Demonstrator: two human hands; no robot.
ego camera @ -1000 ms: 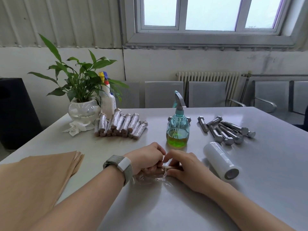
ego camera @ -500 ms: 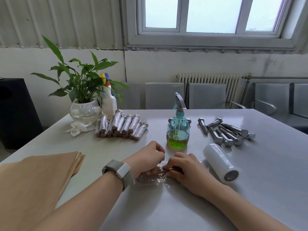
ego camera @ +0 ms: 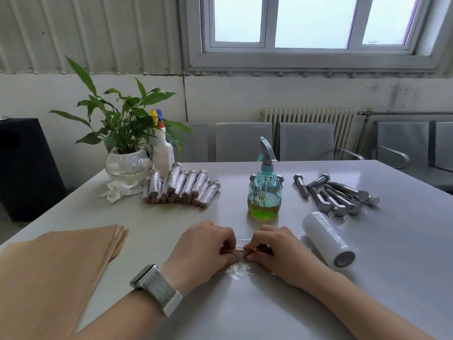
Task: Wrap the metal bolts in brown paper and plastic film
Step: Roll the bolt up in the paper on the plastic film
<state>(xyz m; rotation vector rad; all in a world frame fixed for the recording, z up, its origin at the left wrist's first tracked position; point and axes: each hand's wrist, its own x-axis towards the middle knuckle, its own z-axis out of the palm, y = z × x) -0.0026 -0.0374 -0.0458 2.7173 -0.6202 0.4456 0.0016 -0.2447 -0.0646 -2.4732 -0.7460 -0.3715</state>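
My left hand [ego camera: 203, 249] and my right hand [ego camera: 279, 251] meet at the table's middle, fingers curled round a paper-wrapped bolt [ego camera: 239, 252] that is mostly hidden under them. It lies on a sheet of clear plastic film [ego camera: 239, 269] spread on the table. A roll of plastic film [ego camera: 327, 238] lies just right of my right hand. Several bare metal bolts [ego camera: 335, 193] are heaped at the back right. A row of several wrapped bolts [ego camera: 180, 186] lies at the back left. A stack of brown paper sheets [ego camera: 54, 271] sits at the front left.
A teal spray bottle [ego camera: 264, 190] with green liquid stands just beyond my hands. A potted plant [ego camera: 127, 153], a white spray bottle [ego camera: 163, 149] and a crumpled tissue [ego camera: 117, 190] sit at the back left corner. Grey chairs [ego camera: 306, 141] line the far table edge.
Both hands have drawn closer together over the bolt and rolled it a little away from me on the film. The view has shifted slightly.
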